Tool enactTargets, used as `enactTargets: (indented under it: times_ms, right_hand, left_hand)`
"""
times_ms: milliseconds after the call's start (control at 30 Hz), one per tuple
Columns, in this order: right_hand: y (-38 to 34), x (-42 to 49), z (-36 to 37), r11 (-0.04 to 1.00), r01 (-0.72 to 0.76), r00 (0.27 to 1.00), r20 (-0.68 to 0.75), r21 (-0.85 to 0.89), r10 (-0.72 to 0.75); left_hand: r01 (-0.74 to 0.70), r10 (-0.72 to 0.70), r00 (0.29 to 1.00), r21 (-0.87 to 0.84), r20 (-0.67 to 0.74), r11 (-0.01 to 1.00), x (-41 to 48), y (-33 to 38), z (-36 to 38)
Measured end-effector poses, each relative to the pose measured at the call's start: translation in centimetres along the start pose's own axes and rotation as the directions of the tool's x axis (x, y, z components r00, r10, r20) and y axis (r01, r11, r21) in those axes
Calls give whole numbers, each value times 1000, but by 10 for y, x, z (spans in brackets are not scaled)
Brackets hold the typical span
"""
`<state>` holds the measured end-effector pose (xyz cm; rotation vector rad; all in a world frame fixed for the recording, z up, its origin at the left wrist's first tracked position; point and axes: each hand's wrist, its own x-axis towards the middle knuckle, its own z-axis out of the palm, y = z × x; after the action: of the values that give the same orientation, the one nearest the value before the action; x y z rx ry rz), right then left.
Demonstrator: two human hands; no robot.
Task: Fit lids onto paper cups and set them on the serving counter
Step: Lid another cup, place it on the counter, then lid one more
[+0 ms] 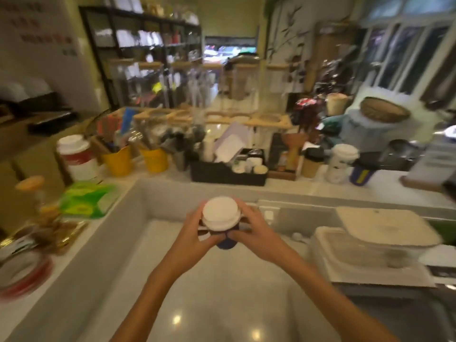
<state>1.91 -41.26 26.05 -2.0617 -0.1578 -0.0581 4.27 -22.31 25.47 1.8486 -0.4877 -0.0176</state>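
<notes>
Both our hands are wrapped around one dark blue paper cup (226, 240), held in the air above the pale worktop (209, 292). Our left hand (195, 233) grips its left side, our right hand (254, 233) its right, fingers near the rim. On top sits a white lid (220, 213). Up on the serving counter (283, 187), another lidded cup (341, 162) stands well apart to the right.
</notes>
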Motion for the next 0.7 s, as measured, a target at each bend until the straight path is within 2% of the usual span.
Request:
enactTargets:
  times_ms: [100,200,267,400,533,700]
  right_hand:
    - [-31,-13,-116,993,121,983,-138,4,-119]
    - [-52,-40,-221,969,245,943,-236,10,-236]
    - [-46,-58,-283,972,232,925,-300,-37,-232]
    - [2,-78,-380,997,78,924,-374,-25,-81]
    - [78,-73,-443,996,-88,910,-409,-34,67]
    - [195,-40,-495,962,-272,875,-415,0,248]
  left_hand:
    - [-167,170,985,-52,42,985,56,84,53]
    - [-276,289,954,-141,79,951,103,162,117]
    - [-305,330,932,-169,148,937,131,201,168]
    - [-203,216,924,-75,315,976,184,241,277]
    - [-220,160,828,49,538,974,227,243,372]
    - [-77,-88,764,225,639,971,274,208,472]
